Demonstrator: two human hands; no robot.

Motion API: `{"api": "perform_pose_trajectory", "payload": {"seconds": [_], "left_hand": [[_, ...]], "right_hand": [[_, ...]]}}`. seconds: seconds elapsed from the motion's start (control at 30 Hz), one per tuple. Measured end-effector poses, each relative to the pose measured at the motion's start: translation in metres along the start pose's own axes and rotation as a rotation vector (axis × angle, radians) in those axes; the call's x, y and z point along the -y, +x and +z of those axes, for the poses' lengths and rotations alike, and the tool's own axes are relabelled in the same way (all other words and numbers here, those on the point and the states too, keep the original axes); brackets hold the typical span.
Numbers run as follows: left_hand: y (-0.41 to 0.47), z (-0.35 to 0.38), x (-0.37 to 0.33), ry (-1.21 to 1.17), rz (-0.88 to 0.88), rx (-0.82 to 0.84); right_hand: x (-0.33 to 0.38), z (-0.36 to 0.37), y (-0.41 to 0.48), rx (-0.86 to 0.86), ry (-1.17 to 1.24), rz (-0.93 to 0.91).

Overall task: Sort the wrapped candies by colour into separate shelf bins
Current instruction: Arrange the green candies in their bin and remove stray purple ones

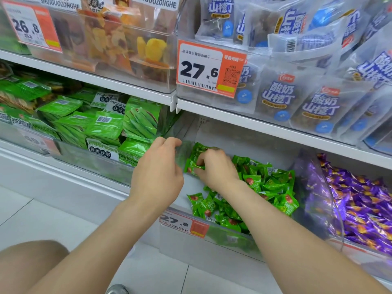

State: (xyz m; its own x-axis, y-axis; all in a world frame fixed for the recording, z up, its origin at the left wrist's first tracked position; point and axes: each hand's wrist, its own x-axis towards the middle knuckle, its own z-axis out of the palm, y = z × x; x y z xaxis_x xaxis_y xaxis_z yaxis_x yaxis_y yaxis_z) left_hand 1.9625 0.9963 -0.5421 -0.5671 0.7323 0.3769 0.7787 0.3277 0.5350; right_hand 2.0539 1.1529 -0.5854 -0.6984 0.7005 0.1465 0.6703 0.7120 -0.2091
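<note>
Two hands work at one clear shelf bin (233,238) of green candies (269,183): several dozen loose pieces, heaped toward its right and front, too many to count exactly. Right hand (216,168): grip pinched closed on a small bunch (192,166) of perhaps two or three green pieces near the bin's left wall. Left hand (157,172): fingers curled at that wall's top edge; whether the grip actually clasps it cannot be told. One neighbouring bin (334,209) holds purple candies (364,209), likewise uncounted; no purple piece shows among the green. Likely faults: a piece slips from the crowded pinch and drops over the low front onto the floor (53,219), or a careless toss clears the divider into the purple heap, since slick wrappers probably slide easily. One price tag (184,224) fronts the green bin.
</note>
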Motion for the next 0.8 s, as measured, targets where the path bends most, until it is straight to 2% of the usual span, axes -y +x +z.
{"api": "perform_pose_trajectory", "payload": {"seconds": [0.2, 0.3, 0.4, 0.5, 0.6, 0.8], "left_hand": [[0.0, -0.001, 0.001, -0.014, 0.012, -0.004], [-0.003, -0.002, 0.0, -0.02, 0.02, -0.005], [-0.006, -0.004, 0.0, -0.014, 0.026, -0.005], [-0.01, -0.006, -0.001, -0.028, 0.027, -0.005], [-0.014, -0.006, -0.001, -0.042, 0.035, -0.017], [-0.016, -0.009, -0.005, -0.019, 0.136, -0.11]], "right_hand": [[0.003, -0.011, -0.003, 0.05, -0.061, -0.064], [0.008, -0.028, -0.008, 0.064, -0.009, -0.112], [0.013, -0.038, -0.023, 0.311, 0.004, -0.175], [0.019, -0.032, -0.04, 0.443, -0.223, -0.229], [0.023, -0.019, -0.041, 0.411, -0.197, -0.195], [0.015, -0.036, -0.04, 0.206, 0.28, 0.019]]}}
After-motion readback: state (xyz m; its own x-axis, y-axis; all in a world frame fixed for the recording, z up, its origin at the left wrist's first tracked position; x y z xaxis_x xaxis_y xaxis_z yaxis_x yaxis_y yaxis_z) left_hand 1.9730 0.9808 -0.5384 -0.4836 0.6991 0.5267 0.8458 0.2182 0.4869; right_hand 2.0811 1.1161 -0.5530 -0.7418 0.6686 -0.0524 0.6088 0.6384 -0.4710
